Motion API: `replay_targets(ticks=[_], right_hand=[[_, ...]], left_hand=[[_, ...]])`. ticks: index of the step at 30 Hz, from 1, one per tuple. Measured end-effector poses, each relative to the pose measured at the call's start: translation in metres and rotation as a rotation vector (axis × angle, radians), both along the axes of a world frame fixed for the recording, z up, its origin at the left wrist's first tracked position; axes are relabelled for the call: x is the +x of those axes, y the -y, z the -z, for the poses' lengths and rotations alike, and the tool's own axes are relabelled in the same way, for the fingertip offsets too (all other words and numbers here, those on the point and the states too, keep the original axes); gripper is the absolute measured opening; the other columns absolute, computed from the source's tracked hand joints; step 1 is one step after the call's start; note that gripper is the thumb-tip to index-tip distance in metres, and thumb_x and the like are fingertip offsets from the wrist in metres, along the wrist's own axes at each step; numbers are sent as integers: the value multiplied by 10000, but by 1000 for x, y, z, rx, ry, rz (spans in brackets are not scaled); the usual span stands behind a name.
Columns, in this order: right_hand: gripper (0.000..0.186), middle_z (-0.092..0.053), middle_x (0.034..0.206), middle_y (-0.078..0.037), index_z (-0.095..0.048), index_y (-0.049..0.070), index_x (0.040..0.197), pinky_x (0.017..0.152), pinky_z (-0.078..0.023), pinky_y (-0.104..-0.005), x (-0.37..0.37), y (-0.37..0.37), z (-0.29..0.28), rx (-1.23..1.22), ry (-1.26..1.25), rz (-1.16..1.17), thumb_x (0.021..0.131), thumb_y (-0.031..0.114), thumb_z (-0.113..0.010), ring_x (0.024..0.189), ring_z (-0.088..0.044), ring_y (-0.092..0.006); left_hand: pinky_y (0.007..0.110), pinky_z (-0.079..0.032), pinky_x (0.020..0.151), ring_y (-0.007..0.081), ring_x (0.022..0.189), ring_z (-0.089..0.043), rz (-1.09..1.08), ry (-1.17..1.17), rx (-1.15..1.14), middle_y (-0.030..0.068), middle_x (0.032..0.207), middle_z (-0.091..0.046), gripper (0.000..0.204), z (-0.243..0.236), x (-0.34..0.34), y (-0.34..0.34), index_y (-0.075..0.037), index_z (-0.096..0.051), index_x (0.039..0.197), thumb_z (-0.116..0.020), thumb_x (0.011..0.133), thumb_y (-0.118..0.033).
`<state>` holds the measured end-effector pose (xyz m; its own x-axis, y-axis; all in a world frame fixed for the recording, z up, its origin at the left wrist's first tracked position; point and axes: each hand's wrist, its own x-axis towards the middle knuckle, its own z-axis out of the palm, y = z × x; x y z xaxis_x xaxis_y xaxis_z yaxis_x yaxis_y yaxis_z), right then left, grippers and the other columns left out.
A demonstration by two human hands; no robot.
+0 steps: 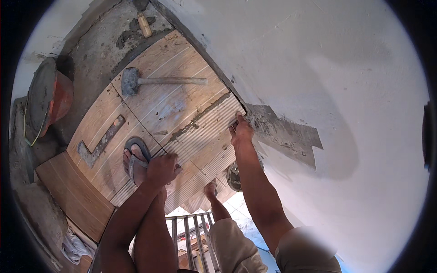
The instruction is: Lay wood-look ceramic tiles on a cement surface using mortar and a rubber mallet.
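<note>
A ribbed, wood-look tile strip (207,119) lies along the front of a step, with a line of grey mortar (200,116) behind it. At the strip's right end, against the wall, my right hand (242,129) is closed, finger and thumb pinching its corner. My left hand (163,169) is curled closed by the strip's left end, beside my sandalled foot (136,157). What its fingers hold, if anything, is hidden. A rubber mallet (132,82) with a pale handle rests on the wood-look tiles (159,107) beyond.
An L-shaped metal square (104,141) lies on the left tiles. An orange bucket (63,98) of mortar stands at far left. A wooden handle (144,25) shows on the rough concrete. The plastered wall (327,91) bounds the right. Lower steps and a metal ladder-like frame (195,241) are below.
</note>
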<state>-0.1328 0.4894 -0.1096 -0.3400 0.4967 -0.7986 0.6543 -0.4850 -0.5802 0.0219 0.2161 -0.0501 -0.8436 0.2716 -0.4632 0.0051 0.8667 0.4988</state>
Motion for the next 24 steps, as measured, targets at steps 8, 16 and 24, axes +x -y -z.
replay_targets(ticks=[8,16,24], right_hand=[[189,-594,794,32,-612,158,942,558,-443,-272,9,-22,25,-118,-158,-23,928,175,-800,646,-537,-109],[131,-602,767,50,-641,162,918,568,-467,-273,17,-29,11,-266,-317,-89,960,209,-756,646,-563,-106],[79,-725,1000,13,-700,139,1057,757,-574,-314,27,-27,-13,-317,-518,-141,1002,196,-707,870,-697,-129]], left_hand=[[433,-594,695,302,823,-743,133,-104,-43,112,940,-715,498,12,5,0,-80,-631,1090,-823,776,-415],[426,-595,690,306,812,-743,149,-45,-73,110,904,-718,494,15,2,-1,-82,-633,1088,-818,785,-425],[427,-592,701,299,829,-743,113,-39,-13,126,881,-730,533,9,-1,3,-76,-653,1029,-826,750,-497]])
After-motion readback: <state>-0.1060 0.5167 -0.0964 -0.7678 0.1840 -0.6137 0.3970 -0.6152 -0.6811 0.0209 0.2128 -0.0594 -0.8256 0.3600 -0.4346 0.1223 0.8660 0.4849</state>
